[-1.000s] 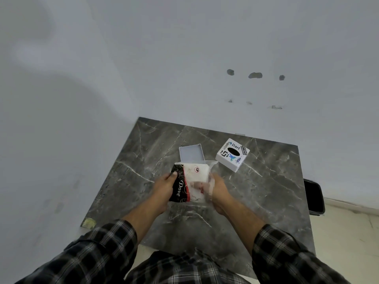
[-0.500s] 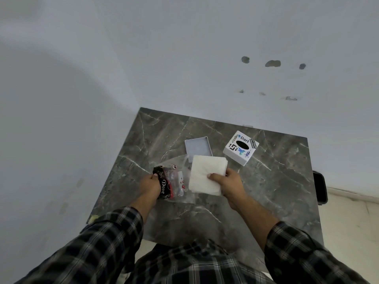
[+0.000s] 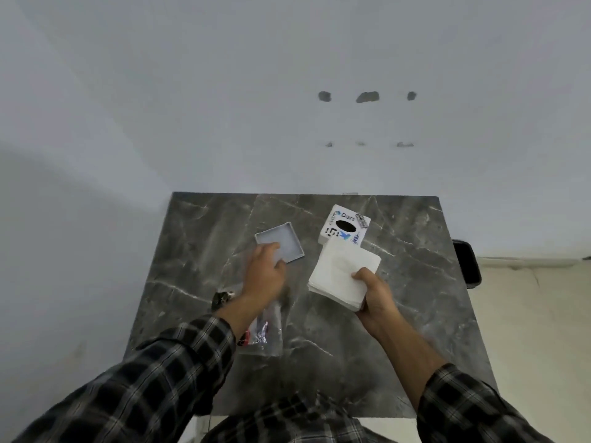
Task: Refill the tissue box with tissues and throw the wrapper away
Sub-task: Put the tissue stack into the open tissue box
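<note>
Over table: right hand (image 3: 376, 295) grips tissues (image 3: 342, 273); left hand (image 3: 265, 273) loose on tray (image 3: 281, 244).

Left hand (image 3: 266, 276) reaches forward (fingers spread); right hand (image 3: 377, 297) clenched.

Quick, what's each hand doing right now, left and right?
Left hand: open, reaching onto the grey tray, gripping nothing.
Right hand: closed on the tissue stack.
</note>
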